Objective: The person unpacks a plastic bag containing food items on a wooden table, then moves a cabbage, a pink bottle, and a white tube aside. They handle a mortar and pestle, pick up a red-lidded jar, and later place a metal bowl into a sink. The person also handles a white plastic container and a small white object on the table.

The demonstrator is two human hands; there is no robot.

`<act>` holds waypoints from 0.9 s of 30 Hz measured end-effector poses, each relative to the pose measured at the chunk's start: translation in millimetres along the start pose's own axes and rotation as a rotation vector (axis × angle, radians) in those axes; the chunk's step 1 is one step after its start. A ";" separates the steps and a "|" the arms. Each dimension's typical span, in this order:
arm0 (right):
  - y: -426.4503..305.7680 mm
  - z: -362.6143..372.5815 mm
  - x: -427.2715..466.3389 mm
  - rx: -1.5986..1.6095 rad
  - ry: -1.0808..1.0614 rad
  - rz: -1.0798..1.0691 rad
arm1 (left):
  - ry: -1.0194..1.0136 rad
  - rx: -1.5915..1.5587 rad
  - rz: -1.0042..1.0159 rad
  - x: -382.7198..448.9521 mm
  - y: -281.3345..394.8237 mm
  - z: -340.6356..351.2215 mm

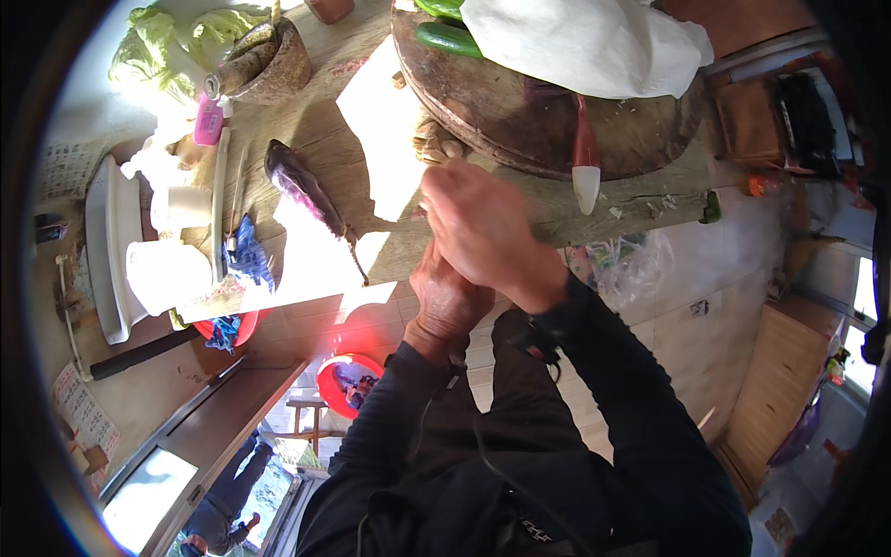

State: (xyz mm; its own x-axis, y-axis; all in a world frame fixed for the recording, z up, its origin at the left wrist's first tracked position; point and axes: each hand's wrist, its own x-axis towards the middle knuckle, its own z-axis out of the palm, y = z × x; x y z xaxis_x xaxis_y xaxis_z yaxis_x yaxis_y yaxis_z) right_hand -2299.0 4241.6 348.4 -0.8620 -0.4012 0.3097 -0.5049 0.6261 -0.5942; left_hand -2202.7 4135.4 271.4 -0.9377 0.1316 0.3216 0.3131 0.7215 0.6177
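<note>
Both my hands are together over the near edge of the wooden table point(327, 132). My right hand point(480, 223) lies over my left hand point(449, 292); whatever may be between the fingers is hidden. Just beyond them, small brown pieces, perhaps ginger point(438, 143), lie beside the round wooden chopping board point(487, 104). A knife or tool with a red and white handle point(586, 153) juts over the board's near edge, partly under a white cloth point(592, 42). Cucumbers point(449, 40) lie at the cloth's left. To the left of my hands rests a dark purple eggplant point(304, 184).
A stone mortar point(278, 73) with a pestle, leafy cabbage point(150, 49) and a pink bottle point(208, 120) stand at the far left. A blue cloth point(248, 254) lies nearer. Red basins point(348, 386) are below the table. Another person point(226, 505) is beyond the doorway.
</note>
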 end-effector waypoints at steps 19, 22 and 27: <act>35.1 -117.4 -266.0 0.283 0.320 0.694 | -0.092 0.106 0.042 40.9 94.2 87.8; 48.9 -138.2 -300.7 0.314 0.350 0.761 | -0.104 0.161 0.083 50.3 126.4 122.0; 64.0 -168.9 -345.8 0.342 0.365 0.831 | -0.092 0.190 0.087 79.3 199.4 188.1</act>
State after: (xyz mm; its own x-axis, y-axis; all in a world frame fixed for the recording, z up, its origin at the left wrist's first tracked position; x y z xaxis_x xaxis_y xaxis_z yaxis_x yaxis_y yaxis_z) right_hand -2040.8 4533.4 328.6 -0.9277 0.3500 -0.1299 0.2625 0.3642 -0.8936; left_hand -2243.0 4417.6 285.0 -0.9208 0.2540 0.2960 0.3676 0.8187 0.4411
